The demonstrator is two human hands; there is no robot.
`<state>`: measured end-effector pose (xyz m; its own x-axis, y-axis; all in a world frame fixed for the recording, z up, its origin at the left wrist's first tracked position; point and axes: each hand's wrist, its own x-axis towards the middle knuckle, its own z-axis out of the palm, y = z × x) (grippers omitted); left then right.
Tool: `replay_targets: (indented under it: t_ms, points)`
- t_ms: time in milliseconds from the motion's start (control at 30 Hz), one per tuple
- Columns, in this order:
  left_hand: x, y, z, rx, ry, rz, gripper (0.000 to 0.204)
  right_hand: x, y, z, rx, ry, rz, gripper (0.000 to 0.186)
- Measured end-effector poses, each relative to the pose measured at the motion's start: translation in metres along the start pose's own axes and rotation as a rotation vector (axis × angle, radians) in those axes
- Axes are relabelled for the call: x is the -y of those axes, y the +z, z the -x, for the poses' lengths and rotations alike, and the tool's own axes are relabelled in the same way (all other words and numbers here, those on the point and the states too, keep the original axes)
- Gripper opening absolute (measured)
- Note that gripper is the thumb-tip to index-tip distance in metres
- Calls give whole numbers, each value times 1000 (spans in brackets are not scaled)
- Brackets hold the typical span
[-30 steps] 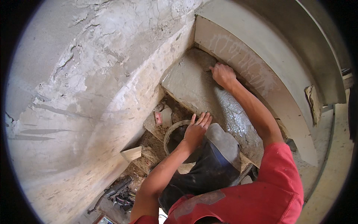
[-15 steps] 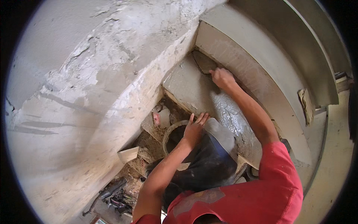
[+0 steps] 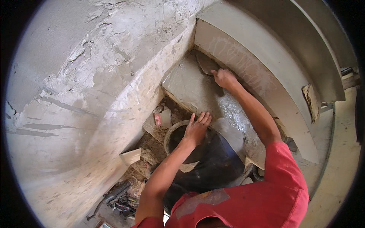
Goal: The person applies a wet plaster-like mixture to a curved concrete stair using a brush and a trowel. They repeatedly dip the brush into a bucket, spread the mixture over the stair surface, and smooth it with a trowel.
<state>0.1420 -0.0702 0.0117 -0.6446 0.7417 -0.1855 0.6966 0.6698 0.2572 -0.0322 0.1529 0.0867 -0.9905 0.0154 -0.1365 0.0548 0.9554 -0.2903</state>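
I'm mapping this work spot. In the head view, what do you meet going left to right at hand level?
Rough plastered wall → pink scrap → left hand on the bucket rim → right hand with trowel → pale curved panel.

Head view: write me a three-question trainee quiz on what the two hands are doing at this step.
1. True or false: the right hand holds a trowel against the wet mortar bed.
2. Where does the left hand rest?
A. on the rim of the round pan
B. on the rough plastered wall
C. on the smooth grey riser
3. Fill in: the person's sleeves are ____ in colour.

Key
1. True: the trowel blade lies flat on the mortar near the corner.
2. A: the fingers are spread over the pan's edge, below the mortar bed.
3. Red.
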Motion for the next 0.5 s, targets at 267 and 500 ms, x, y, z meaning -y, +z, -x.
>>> replay_targets:
  t_ms: [267,500]
  points:
    - [3,-2,-3,-8,-12,148,76,13,6,9,236,-65,-32,67]
    - [-1,2,-4,45,-46,63,83,1,10,20,37,-107,-82,61]
